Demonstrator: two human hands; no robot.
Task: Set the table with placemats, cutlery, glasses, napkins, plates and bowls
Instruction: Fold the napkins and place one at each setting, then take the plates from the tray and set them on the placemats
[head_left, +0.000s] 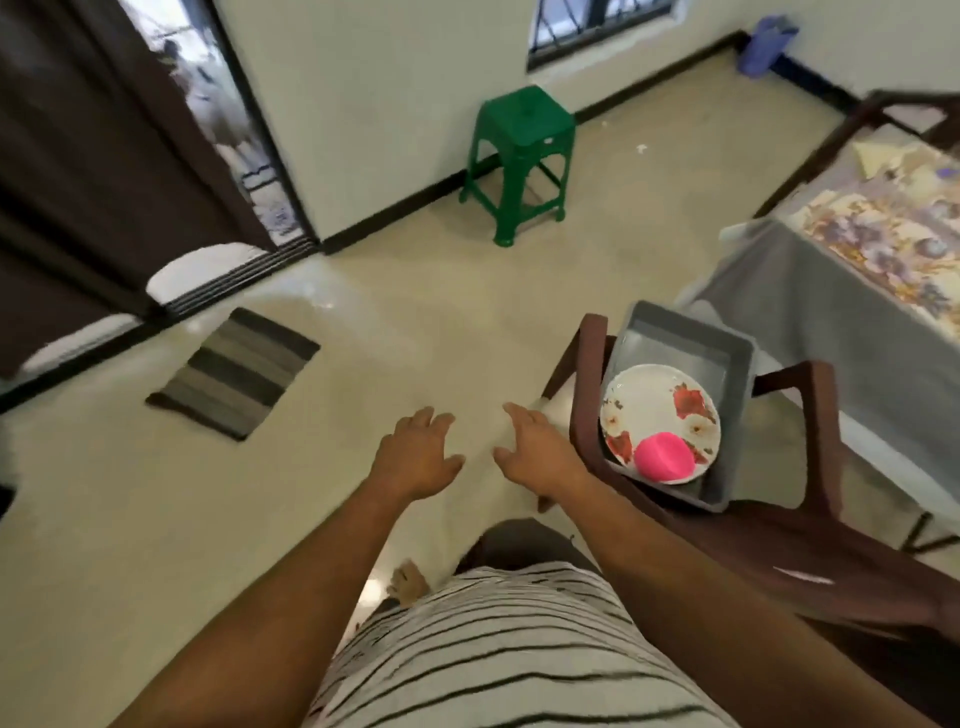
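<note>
A: Status, both hands?

B: Left hand (418, 453) and right hand (535, 451) extended fwd over bare floor, palms down, fingers spread and relaxed. Nothing held in either. Hands close together, not touching.

A: Task items, location?

B: Floral plate (658, 410) lies in a grey tray (691, 338), which sits on the seat of a dark brown chair (810, 519), just right of the right hand. Pink bowl (666, 459) rests on the plate's near edge; looks upside down, but blur, can't confirm. Far half of tray shows bare bottom.

A: Table?

B: Upper right. Grey cloth (810, 312) hangs over the table's edge, w/ a floral placemat (893, 244) on top. Beyond the chair, apart from it.

A: Other items in view?

B: Green plastic stool (519, 156) by the far wall. Striped mat (234, 371) on floor, left, near a doorway. Purple container (768, 44) in the far corner, detail too blurred to ID.
</note>
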